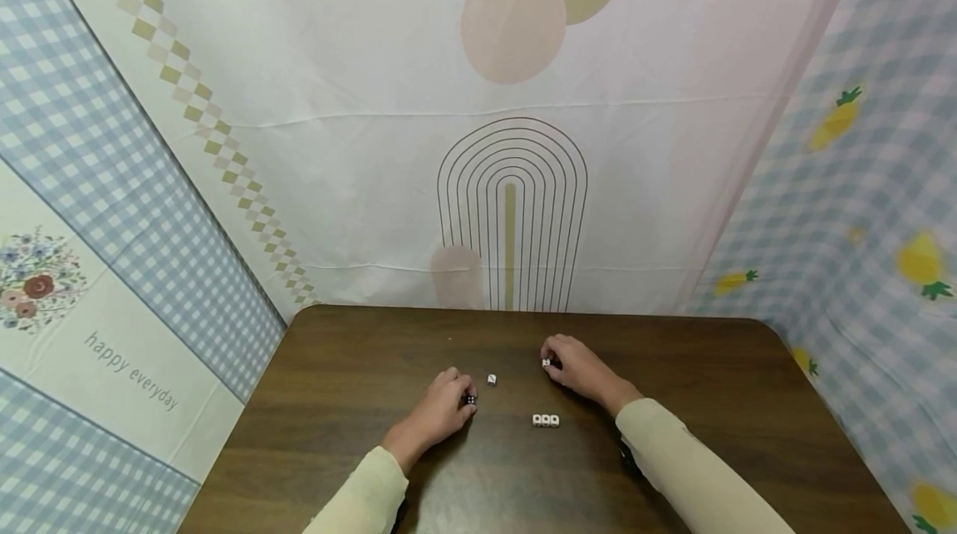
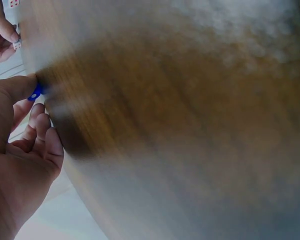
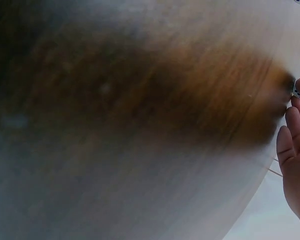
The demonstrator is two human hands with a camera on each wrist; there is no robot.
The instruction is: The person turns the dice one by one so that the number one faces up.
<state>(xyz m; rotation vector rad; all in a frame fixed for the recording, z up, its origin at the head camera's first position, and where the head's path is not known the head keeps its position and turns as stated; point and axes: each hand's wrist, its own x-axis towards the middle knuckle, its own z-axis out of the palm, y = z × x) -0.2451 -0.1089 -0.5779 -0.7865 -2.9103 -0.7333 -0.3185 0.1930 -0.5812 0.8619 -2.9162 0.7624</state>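
Note:
My left hand (image 1: pixel 443 405) pinches a blue die (image 2: pixel 35 93) with white pips between thumb and forefinger, low over the table. In the head view that die looks dark. Farther back and to the right, my right hand (image 1: pixel 581 366) holds a white die (image 1: pixel 547 362) between thumb and fingertips, close to the tabletop. Between the hands lies a single white die (image 1: pixel 491 380), nearer the left fingertips. Three white dice (image 1: pixel 546 420) stand side by side in a row, nearer to me than the right hand.
The brown wooden table (image 1: pixel 336 434) has rounded far corners. A pale printed cloth (image 1: pixel 359 185) hangs right behind its far edge. Checked cloths hang at the left (image 1: pixel 149 144) and right (image 1: pixel 860 227) sides.

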